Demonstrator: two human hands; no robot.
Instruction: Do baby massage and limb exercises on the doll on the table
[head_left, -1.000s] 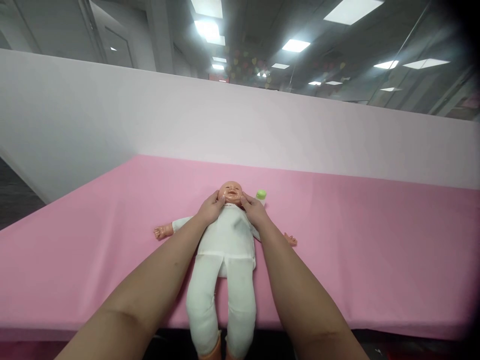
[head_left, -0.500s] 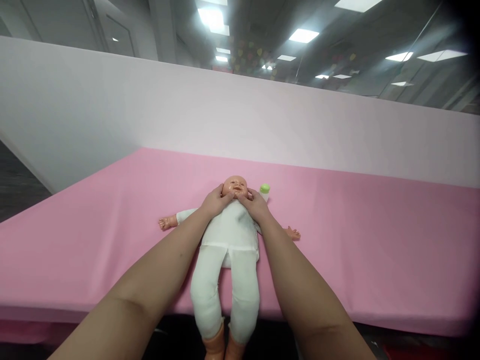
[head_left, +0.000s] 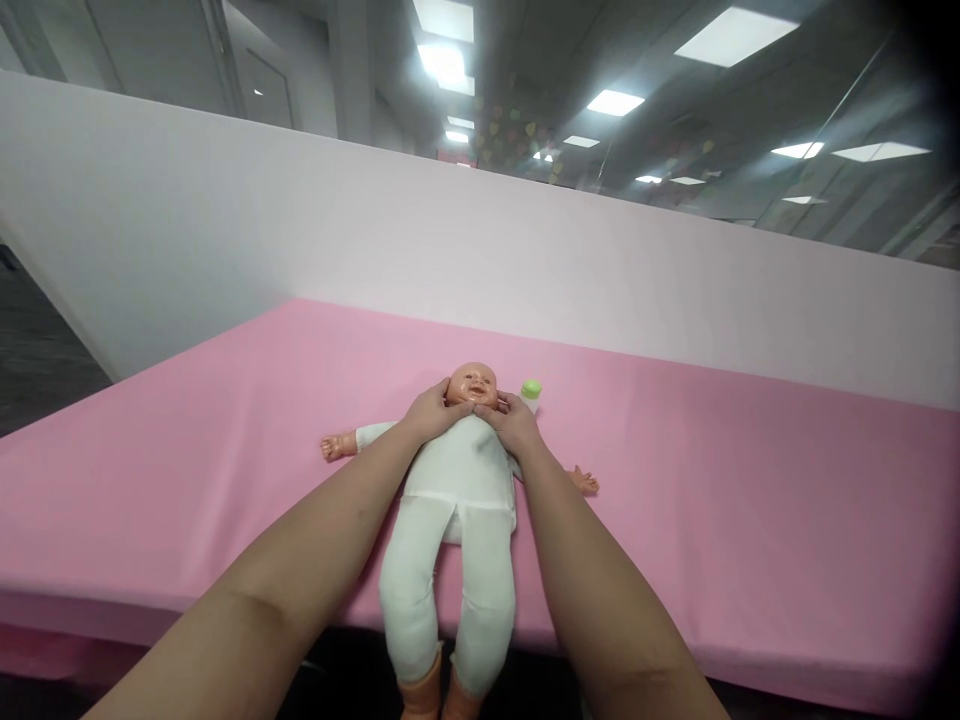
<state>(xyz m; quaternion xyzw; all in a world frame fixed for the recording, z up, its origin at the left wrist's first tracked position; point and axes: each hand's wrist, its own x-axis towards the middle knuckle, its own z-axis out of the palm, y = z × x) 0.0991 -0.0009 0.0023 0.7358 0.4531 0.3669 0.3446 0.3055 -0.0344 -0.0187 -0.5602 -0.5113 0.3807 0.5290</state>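
A baby doll (head_left: 461,465) in a white cloth outfit lies on its back, its head toward the far wall and its feet past the near edge. My left hand (head_left: 435,412) cups the left side of its head and neck, thumb along the chin. On the opposite side my right hand (head_left: 514,422) holds the head the same way, with its thumb near the other thumb under the chin. Both sets of fingers curl partly out of sight behind the head. The doll's arms spread outward, and my right forearm partly covers one of them.
Pink sheeting covers the table (head_left: 750,500) under the doll. A small bottle with a green cap (head_left: 532,390) is just beyond my right hand. Behind the table rises a low white partition (head_left: 525,250), with glass above it that shows ceiling lights.
The camera view has tilted slightly, so the scene sits a little lower. My thumbs have shifted slightly down at the doll's chin; both hands keep their hold on the head.
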